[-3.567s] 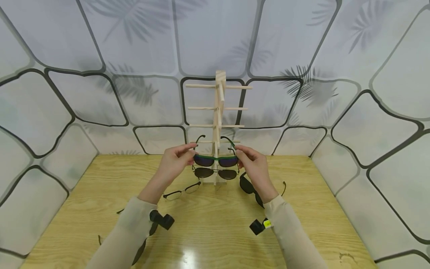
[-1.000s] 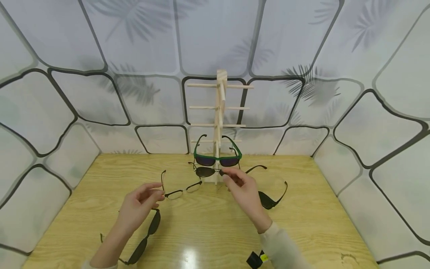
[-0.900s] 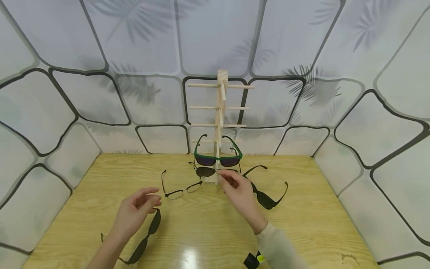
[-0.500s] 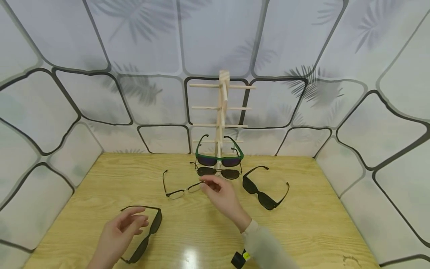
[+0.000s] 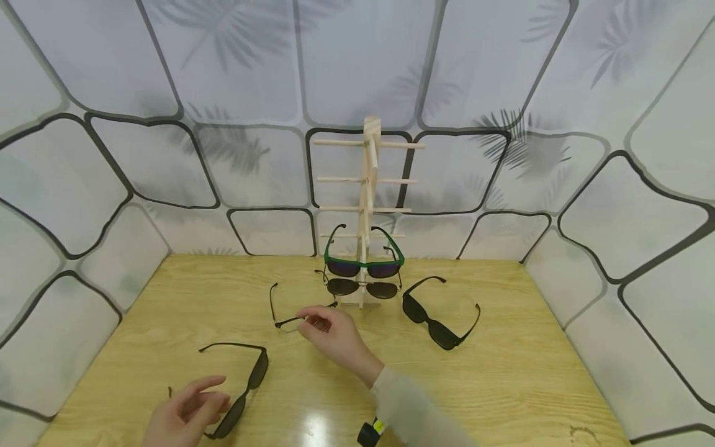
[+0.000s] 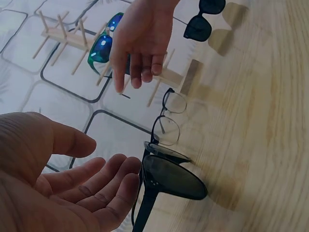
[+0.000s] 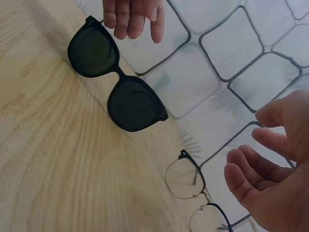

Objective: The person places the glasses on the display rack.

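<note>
My right hand (image 5: 339,343), fingers loosely bent and holding nothing, overlaps the half-rim eyeglasses (image 5: 287,321) on the table in the head view. In the right wrist view these clear eyeglasses (image 7: 185,179) show apart from its fingertips. My left hand (image 5: 187,415) is low at the left, close beside black sunglasses (image 5: 258,370) whose temples are spread. Seen from the left wrist, that hand's palm is bare and its fingertips are right by the dark lens (image 6: 174,178). Green-framed sunglasses (image 5: 383,269) and aviator sunglasses (image 5: 382,290) sit on the wooden display stand (image 5: 370,164).
A second pair of black sunglasses (image 5: 443,334) lies unfolded on the table (image 5: 503,385), right of the stand. Bare pegs (image 5: 337,143) stick out on both sides of the stand's upper part. Patterned cloth walls (image 5: 357,62) close off the back and sides.
Both hands were at the green-framed sunglasses on the stand and let go. The right hand then passed the aviators and moved left to the eyeglasses; the left hand drew back down-left toward the black sunglasses.
</note>
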